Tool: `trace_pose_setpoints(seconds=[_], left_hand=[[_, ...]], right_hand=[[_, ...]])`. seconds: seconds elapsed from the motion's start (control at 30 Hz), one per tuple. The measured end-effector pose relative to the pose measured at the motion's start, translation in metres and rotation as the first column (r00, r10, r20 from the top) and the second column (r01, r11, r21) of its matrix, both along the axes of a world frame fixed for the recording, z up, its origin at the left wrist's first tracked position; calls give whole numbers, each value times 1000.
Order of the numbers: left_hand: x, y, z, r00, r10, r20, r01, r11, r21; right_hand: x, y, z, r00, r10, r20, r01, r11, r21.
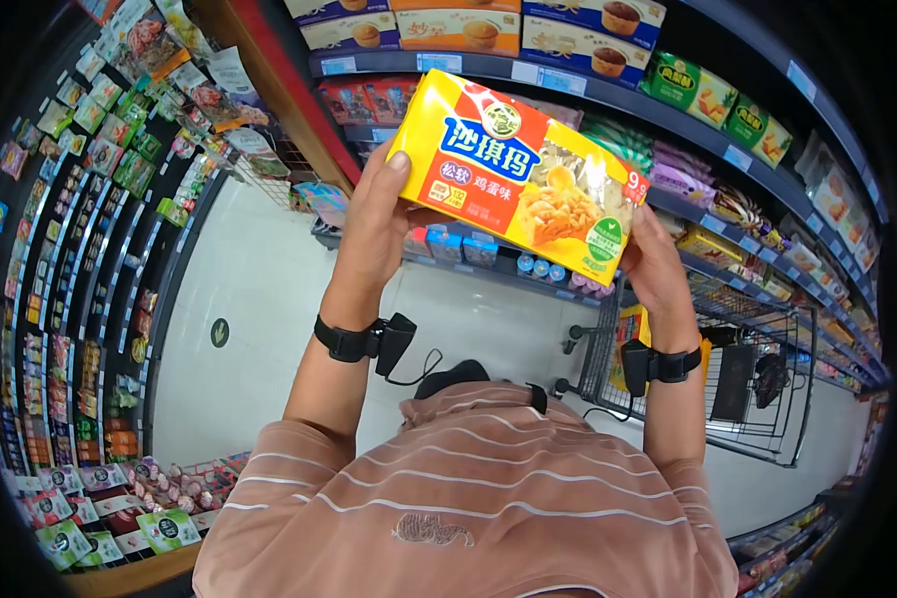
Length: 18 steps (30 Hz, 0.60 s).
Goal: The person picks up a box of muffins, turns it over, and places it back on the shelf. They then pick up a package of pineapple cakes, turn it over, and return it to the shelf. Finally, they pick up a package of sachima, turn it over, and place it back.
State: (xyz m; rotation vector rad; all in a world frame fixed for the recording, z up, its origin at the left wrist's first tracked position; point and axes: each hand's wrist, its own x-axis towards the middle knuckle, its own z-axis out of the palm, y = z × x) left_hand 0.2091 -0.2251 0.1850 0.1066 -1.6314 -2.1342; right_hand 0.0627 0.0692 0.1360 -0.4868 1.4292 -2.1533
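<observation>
Between my two hands is a yellow and red box of sachima [513, 179], held up and tilted, its printed front towards me. My left hand [377, 204] grips the box's left end, thumb on the front face and the other fingers hidden behind. At the right end, my right hand [656, 261] is closed round the lower corner, its fingers mostly out of sight. Both wrists carry black straps with small devices.
Shelves ahead hold cake boxes [458, 33] and green packs [688, 85]. A wire shopping cart [757, 399] stands at my right, with a yellow package [633, 334] in it. Snack racks [80, 269] line the left, beyond the pale floor [229, 289].
</observation>
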Motion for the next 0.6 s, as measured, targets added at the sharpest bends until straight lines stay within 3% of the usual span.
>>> trace_pose_setpoints(seconds=[0.27,0.6], left_hand=[[0,14,7,999,-36,11,36,999,-2],[-17,-13,14,1000,-5,10,6,997,-81]], right_hand=[[-1,15,1,1000,-25,-12,25,1000,-8],[-13,-17,12,984,-178,-29,179,984,25]])
